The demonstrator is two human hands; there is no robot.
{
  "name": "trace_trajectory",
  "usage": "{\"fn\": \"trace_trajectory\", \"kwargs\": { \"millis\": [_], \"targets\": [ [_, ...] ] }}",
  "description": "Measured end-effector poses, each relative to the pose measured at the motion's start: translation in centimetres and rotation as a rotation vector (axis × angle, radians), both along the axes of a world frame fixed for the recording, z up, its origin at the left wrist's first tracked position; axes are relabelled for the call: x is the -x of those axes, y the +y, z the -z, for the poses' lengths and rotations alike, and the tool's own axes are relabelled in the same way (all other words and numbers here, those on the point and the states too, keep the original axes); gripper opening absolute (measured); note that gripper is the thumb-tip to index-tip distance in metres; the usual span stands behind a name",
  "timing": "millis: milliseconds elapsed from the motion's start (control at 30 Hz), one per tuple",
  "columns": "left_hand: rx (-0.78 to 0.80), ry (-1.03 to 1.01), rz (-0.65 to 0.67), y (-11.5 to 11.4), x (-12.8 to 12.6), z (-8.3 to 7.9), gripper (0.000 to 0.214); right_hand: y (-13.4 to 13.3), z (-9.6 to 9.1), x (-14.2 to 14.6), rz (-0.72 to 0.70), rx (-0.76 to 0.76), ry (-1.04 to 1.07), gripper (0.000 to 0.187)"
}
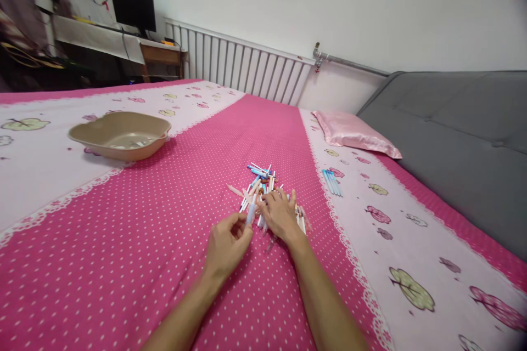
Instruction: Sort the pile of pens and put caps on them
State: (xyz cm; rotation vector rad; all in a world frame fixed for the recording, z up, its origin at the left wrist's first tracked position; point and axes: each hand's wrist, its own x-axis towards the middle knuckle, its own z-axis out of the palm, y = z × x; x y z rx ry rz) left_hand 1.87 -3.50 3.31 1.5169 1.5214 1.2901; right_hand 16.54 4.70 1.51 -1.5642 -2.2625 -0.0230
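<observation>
A loose heap of pens (260,173) lies on the pink dotted bedspread (164,247), in blue, white, pale pink and brown tones. Between the thumb and fingers of my left hand (224,247) is a pale, whitish pen (251,214), held tilted upward at the heap's near left edge. My right hand (280,214) rests on the heap with its fingers spread, touching the pens and covering part of them. Whether anything is under its fingertips is hidden. Off to the right, several light blue pens (331,182) lie side by side, apart from the heap.
A beige plastic basin (119,149) sits on the bed at the left, with something small and pale inside. A pink pillow (356,134) lies at the right by the grey headboard (453,120). Behind the bed are a radiator (247,57) and a desk with a monitor (132,6).
</observation>
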Motion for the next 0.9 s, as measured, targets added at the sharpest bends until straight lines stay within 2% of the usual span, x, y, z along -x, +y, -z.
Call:
{"fn": "trace_trajectory", "kwargs": {
  "millis": [600,733,900],
  "targets": [
    [-0.011,0.005,-0.004,-0.17,0.08,-0.14,0.019,-0.3,-0.21,0.25,0.036,-0.009,-0.018,0.039],
    [-0.018,0.014,-0.009,-0.19,0.05,-0.22,0.019,0.02,-0.12,0.26,0.07,-0.005,0.062,0.035],
    [-0.016,0.024,-0.004,-0.14,0.1,-0.13,0.02,0.4,-0.96,-0.19,0.187,0.013,0.301,0.025]
  ]
}}
